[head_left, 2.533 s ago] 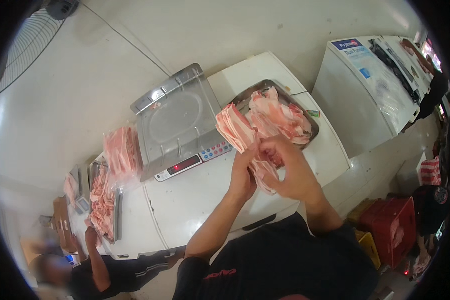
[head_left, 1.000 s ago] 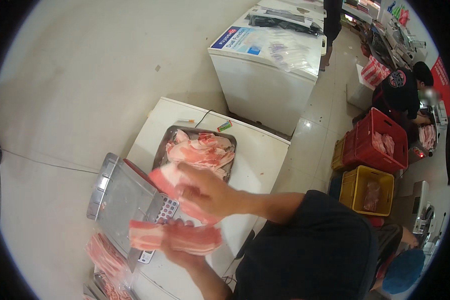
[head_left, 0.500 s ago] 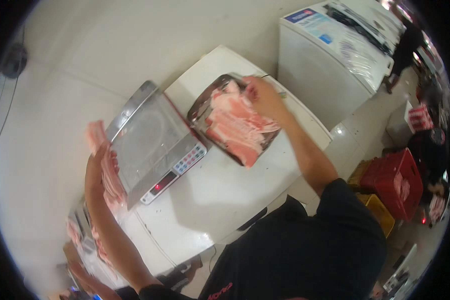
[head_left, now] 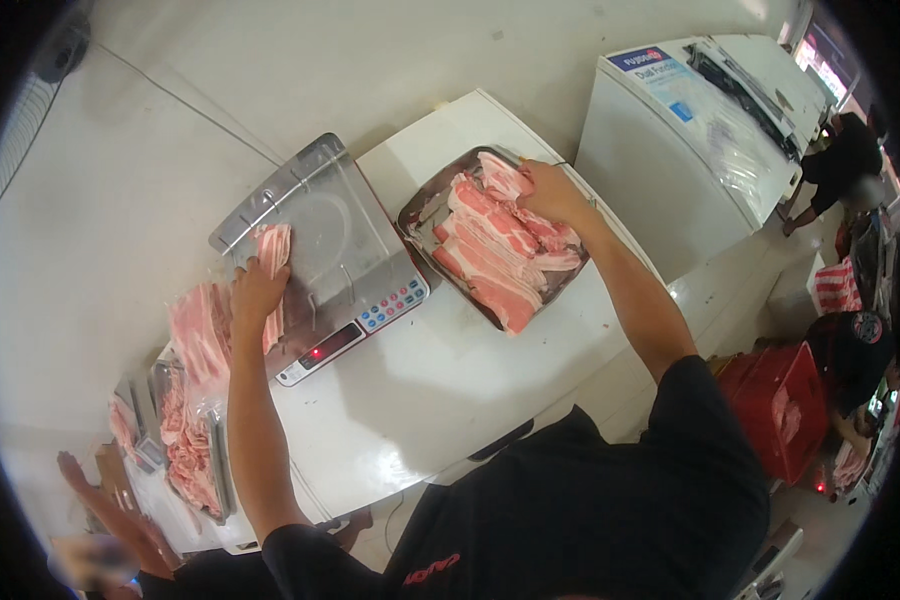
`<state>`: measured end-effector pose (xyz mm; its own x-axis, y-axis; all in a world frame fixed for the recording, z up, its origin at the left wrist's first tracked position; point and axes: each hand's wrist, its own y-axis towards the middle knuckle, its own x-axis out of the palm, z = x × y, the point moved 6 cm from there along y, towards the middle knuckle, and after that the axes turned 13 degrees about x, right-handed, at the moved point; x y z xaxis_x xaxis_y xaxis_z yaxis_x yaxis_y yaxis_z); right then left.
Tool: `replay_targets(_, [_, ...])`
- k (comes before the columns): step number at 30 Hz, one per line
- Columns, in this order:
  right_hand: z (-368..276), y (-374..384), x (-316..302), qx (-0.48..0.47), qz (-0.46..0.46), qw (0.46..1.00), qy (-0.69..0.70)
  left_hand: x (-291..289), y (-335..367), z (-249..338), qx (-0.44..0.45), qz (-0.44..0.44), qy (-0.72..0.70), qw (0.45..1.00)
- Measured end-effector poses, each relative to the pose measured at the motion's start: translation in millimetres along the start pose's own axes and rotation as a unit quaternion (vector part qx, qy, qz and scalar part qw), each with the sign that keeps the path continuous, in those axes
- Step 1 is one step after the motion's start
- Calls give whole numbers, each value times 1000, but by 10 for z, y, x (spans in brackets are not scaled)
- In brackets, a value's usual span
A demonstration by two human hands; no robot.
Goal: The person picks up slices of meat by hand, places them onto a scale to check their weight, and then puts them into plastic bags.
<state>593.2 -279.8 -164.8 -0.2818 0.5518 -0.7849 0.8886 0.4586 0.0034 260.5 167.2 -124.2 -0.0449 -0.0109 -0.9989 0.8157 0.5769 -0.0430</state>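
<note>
A strip of sliced pork belly (head_left: 273,240) lies on the left part of the scale's steel plate (head_left: 335,225). My left hand (head_left: 257,292) is closed around that strip, with the forearm crossing the scale's near-left edge. To the right, a steel tray (head_left: 407,215) holds several layered slices of pork belly (head_left: 490,255). My right hand (head_left: 550,192) reaches over the tray's far right corner, its fingers closed on a slice (head_left: 503,176) there; the fingertips are partly hidden. Clear plastic with more sliced pork (head_left: 202,330) sits against the scale's left side.
At the left end of the white table (head_left: 390,400) stands another tray of meat (head_left: 190,440). Another person's arm (head_left: 120,515) shows at lower left. A white chest freezer (head_left: 660,150) stands at far right, with a red crate (head_left: 775,410) nearer. Other people are at the right edge.
My left hand has moved right with the pork strip, from beside the scale onto its plate. My right hand stays at the tray's corner, where a slice now shows at its fingers.
</note>
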Motion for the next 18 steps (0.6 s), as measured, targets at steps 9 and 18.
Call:
replay_targets(9, [-1496,25,-817,-98,-39,911,400,35,-118,-428,-40,31,24,998])
replay_targets(18, [-3518,69,731,-201,-15,979,13,-167,-268,-381,-46,44,25,998])
